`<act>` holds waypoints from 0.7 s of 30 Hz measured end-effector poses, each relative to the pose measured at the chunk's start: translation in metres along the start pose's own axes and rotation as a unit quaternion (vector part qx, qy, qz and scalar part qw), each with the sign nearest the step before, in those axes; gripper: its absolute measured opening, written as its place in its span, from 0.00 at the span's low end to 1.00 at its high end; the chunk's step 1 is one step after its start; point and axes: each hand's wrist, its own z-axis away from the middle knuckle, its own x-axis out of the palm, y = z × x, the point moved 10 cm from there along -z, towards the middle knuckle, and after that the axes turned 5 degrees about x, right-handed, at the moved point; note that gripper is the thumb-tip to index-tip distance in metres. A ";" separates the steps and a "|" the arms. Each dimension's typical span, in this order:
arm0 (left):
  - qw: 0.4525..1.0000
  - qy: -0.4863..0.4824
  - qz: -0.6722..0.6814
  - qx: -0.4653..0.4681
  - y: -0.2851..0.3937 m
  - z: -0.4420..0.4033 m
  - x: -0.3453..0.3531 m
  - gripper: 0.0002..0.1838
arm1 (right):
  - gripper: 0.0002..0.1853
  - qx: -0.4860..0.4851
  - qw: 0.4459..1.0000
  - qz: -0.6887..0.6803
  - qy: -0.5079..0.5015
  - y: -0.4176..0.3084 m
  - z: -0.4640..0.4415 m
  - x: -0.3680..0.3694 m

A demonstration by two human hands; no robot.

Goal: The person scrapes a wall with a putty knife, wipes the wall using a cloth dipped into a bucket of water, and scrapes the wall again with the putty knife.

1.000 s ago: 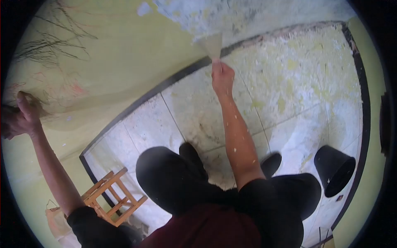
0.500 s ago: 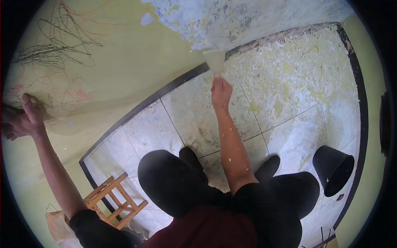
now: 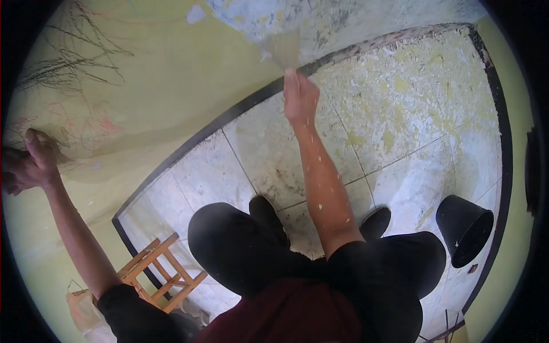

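My right hand (image 3: 300, 98) is closed around the handle of a wide scraper (image 3: 284, 48). The scraper's blade, blurred by motion, lies over the wall (image 3: 189, 74) at the edge of a patch where yellow-green paint is stripped to a pale grey-white surface (image 3: 354, 26). White and yellowish flecks cling to my right forearm. At the far left my left hand (image 3: 35, 163) rests against the painted wall, its thumb apart from the other fingers. Those fingers run partly into the dark rim of the view.
Paint flakes (image 3: 400, 91) litter the floor tiles along the stripped wall. A black bucket (image 3: 463, 228) lies tipped at the right. At lower left stands a wooden stool (image 3: 163, 271) near a pale bag (image 3: 86, 311). Dark skirting (image 3: 229, 114) follows the wall's foot.
My right hand and the scraper have moved up and slightly left, from near the skirting onto the wall. My left hand stays in place. The view has shifted slightly.
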 end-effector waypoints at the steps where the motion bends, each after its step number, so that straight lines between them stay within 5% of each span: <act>1: 1.000 0.004 -0.005 0.000 -0.001 0.000 -0.004 0.37 | 0.25 -0.010 1.000 -0.003 0.000 0.015 0.009 -0.004; 4: 1.000 0.009 -0.012 -0.003 -0.005 0.000 -0.008 0.38 | 0.24 0.098 0.995 -0.025 0.019 0.072 0.034 -0.012; 5: 1.000 0.007 -0.012 -0.004 -0.006 0.001 -0.008 0.38 | 0.24 0.096 0.995 -0.026 0.016 0.053 0.022 -0.006; 7: 1.000 -0.015 0.007 -0.015 -0.013 0.007 -0.001 0.38 | 0.22 -0.078 0.986 0.141 0.035 -0.016 0.007 0.003; 8: 0.999 -0.026 0.017 -0.024 -0.016 0.007 0.004 0.38 | 0.22 -0.012 0.995 0.098 0.012 -0.022 0.000 0.006; 11: 1.000 -0.005 -0.007 -0.021 -0.002 -0.009 -0.006 0.39 | 0.24 -0.032 0.996 0.047 0.063 0.001 0.018 -0.014; 14: 0.999 0.025 -0.045 -0.002 0.016 -0.017 -0.023 0.39 | 0.25 0.037 0.990 0.120 0.059 0.024 0.022 -0.029; 17: 0.996 -0.031 -0.077 -0.029 -0.009 0.010 -0.002 0.39 | 0.26 -0.078 0.979 0.179 0.064 -0.002 0.003 -0.017; 21: 0.997 -0.019 -0.050 -0.047 0.005 -0.003 -0.009 0.40 | 0.27 -0.015 0.991 0.118 0.055 0.009 0.017 -0.021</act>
